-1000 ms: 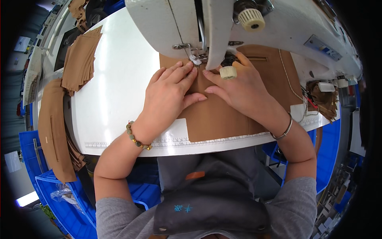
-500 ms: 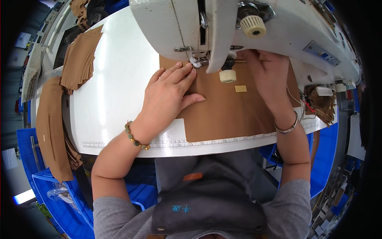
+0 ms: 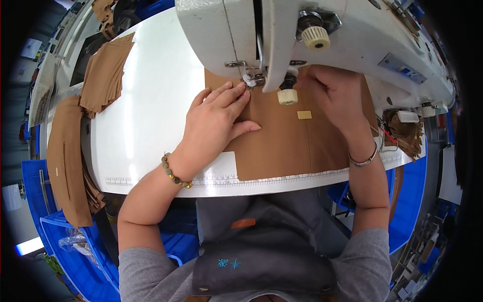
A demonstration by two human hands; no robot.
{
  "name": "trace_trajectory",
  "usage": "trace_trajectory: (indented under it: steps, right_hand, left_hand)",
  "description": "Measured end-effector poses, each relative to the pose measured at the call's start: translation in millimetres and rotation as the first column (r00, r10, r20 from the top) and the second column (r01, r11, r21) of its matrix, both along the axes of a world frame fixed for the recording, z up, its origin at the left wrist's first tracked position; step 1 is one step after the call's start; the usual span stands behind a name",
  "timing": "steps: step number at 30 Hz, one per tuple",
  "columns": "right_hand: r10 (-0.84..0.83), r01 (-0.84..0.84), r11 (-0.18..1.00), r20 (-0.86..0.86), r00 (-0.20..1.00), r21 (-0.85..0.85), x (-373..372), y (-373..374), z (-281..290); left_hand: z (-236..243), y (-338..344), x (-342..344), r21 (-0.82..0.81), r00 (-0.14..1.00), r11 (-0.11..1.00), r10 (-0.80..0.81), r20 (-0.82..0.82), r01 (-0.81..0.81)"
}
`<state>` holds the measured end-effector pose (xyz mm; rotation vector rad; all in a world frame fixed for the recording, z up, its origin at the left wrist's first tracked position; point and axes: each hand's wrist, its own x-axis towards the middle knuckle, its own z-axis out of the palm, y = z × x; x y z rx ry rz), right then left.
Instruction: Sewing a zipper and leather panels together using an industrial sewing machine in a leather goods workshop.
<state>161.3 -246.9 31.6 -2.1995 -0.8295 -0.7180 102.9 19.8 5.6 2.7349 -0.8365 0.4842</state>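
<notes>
Right hand (image 3: 339, 98) shifted rightward—curled, grip unclear; left hand (image 3: 214, 121) splayed across cloth (image 3: 274, 146) edge—wide tabletop (image 3: 151, 105).

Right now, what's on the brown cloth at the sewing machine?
The left hand and a small yellow patch; the right hand is over the brown cloth. Hands and sewing machine hide whatever lies beneath them.

Left grip (image 3: 211, 121): bare hand; the wrist carries a bracelet (image 3: 170, 175) of round beads, mottled green and brown, with gold-coloured pieces. Right grip (image 3: 338, 98): bare hand; the wrist carries a slim silver-coloured bangle (image 3: 364, 162). Shirt (image 3: 146, 272): grey, short sleeves ending above the elbows. Apron (image 3: 282, 274): dark grey, bearing a small orange-brown tab (image 3: 243, 223), light blue lettering (image 3: 229, 263) and a metal-coloured fastener (image 3: 203, 289) near one corner.
</notes>
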Motion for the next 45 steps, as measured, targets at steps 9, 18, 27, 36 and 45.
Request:
trace_trajectory:
  steps: [9, 18, 27, 36, 45]
  right_hand:
    - [0.174, -0.122, 0.956, 0.18, 0.968, -0.267, -42.8, 7.4, 14.6]
    - [0.101, -0.1, 0.989, -0.006, 0.995, 0.108, -108.0, 101.5, 17.2]
    - [0.152, -0.073, 0.735, -0.059, 0.987, 0.674, -93.9, 156.0, 33.8]
    - [0.354, -0.218, 0.756, -0.105, 0.929, 0.617, -113.1, 127.1, 42.4]
    - [0.438, -0.313, 0.809, -0.156, 0.885, 0.497, -118.7, 106.4, 47.1]
  left_hand:
    - [-3.7, 2.7, 1.7, -0.053, 0.995, 0.998, 0.018, -0.097, -0.024]
    - [-0.2, 3.1, 3.3, -0.14, 1.0, 0.99, -0.028, -0.001, 0.027]
    - [1.2, 15.6, 1.5, -0.327, 0.981, 0.937, -0.163, -0.105, 0.121]
    - [5.4, 1.5, -13.1, -0.336, 0.981, 0.933, -0.173, -0.092, 0.133]
    - [23.8, -13.9, -19.1, 0.051, 0.985, 0.999, 0.024, -0.171, -0.015]
